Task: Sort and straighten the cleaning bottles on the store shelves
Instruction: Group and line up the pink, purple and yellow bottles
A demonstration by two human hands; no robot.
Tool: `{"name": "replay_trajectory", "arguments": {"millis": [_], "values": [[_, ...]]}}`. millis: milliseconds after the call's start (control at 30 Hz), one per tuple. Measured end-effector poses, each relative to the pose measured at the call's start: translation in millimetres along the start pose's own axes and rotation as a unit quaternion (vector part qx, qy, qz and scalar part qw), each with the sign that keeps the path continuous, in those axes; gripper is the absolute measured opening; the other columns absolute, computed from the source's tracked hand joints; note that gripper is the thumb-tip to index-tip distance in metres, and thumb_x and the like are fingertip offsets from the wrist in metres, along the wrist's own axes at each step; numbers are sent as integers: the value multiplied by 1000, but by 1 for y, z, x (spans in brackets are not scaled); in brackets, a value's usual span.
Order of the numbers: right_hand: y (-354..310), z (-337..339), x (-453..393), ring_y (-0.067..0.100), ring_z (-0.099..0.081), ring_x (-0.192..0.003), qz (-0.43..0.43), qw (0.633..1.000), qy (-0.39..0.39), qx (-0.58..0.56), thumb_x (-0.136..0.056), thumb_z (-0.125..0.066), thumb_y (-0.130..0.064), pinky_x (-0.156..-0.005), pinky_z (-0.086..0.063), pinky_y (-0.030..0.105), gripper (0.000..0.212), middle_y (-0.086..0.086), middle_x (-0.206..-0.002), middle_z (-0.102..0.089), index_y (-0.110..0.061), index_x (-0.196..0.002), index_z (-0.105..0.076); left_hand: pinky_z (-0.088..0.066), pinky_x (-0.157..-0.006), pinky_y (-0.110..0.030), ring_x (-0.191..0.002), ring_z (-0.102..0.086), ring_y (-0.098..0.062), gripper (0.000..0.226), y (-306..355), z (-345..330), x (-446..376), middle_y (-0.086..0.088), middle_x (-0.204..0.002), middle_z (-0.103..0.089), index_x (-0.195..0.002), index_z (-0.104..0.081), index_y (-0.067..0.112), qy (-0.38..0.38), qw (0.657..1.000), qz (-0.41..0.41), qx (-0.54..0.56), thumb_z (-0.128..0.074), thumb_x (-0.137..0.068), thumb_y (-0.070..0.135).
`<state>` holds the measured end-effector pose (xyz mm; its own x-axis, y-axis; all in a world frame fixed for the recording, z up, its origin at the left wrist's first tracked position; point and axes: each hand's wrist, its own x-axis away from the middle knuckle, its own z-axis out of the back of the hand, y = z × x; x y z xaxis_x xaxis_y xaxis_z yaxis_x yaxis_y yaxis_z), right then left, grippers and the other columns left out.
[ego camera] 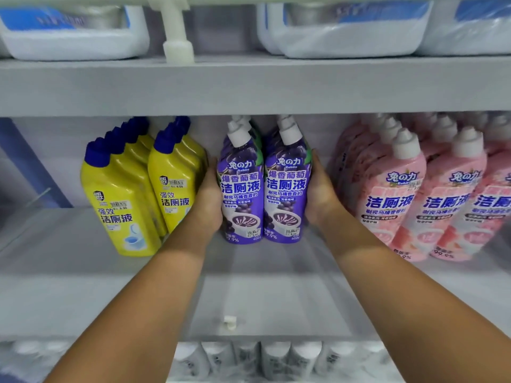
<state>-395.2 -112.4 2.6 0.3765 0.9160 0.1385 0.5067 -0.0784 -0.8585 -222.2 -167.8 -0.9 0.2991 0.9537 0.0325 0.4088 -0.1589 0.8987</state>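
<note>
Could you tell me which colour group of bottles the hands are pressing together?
The purple bottles, the middle group: left hand and right hand flank them; yellow and pink stand untouched.

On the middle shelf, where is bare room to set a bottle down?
Bare shelf runs along the front, ahead of all rows. A gap lies between the purple bottles and the pink bottles, partly taken by the right hand. The left hand fills the gap beside the yellow bottles.

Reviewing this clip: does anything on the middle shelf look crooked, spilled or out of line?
No spill or damage shows. The front yellow bottle stands further forward than its neighbour yellow bottle, so those two rows have uneven fronts. The purple bottles, pressed between the left hand and right hand, stand level.
</note>
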Motion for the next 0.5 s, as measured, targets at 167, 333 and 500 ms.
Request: {"name": "replay_trajectory", "arguments": {"millis": [167, 333, 500], "values": [[0, 2, -4, 36, -68, -113, 0, 1000, -21, 8, -96, -38, -70, -101, -53, 52, 70, 17, -119, -73, -14, -124, -70, -53, -103, -49, -120, -66, -35, 60, 1, 5, -2, -17, -130, -69, -140, -59, 10, -20, 1000, 6, -14, -34, -107, 53], [-1, 1, -2, 37, -69, -111, 22, 999, -23, 34, -98, -40, -66, -102, -52, 55, 66, 18, -119, -72, -14, -124, -70, -56, -99, -48, -109, -71, -33, 54, 2, 7, -1, -18, -125, -71, -131, -66, 11, -15, 999, 20, -36, -38, -107, 50], [3, 6, 6, 37, -71, -105, 30, 998, 0, 57, -97, -44, -66, -96, -56, 53, 62, 17, -111, -75, -16, -113, -75, -61, -81, -39, -84, -77, -24, 50, -4, 6, -1, -7, -97, -80, -102, -75, 20, 8, 998, 44, -38, -40, -103, 56]]}}
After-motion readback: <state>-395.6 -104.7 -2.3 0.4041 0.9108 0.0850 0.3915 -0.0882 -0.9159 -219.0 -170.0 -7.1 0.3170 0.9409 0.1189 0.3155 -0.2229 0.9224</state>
